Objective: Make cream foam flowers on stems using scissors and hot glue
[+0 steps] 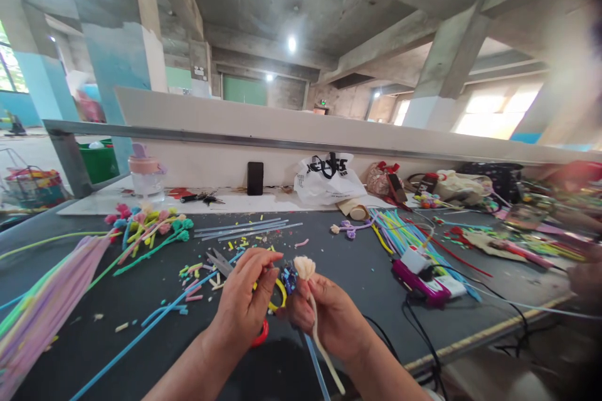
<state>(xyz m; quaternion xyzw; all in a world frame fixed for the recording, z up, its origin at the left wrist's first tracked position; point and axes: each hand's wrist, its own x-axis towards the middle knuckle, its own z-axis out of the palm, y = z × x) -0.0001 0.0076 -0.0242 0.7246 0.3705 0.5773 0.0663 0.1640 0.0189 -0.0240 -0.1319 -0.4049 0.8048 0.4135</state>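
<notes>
- Here's the cream flower: soft, fluffy head, petals bunched close, with a pale stem curving down beneath.
- Right hand clamped on it just below the head, a shiny blue bunch right alongside.
- Left hand just to the flower's left, over the surface, thumb and forefinger apart.
- Farther back, a see-through bottle, pink-lidded; a white bag, contents hidden; a green bin, something white showing at its top.
</notes>
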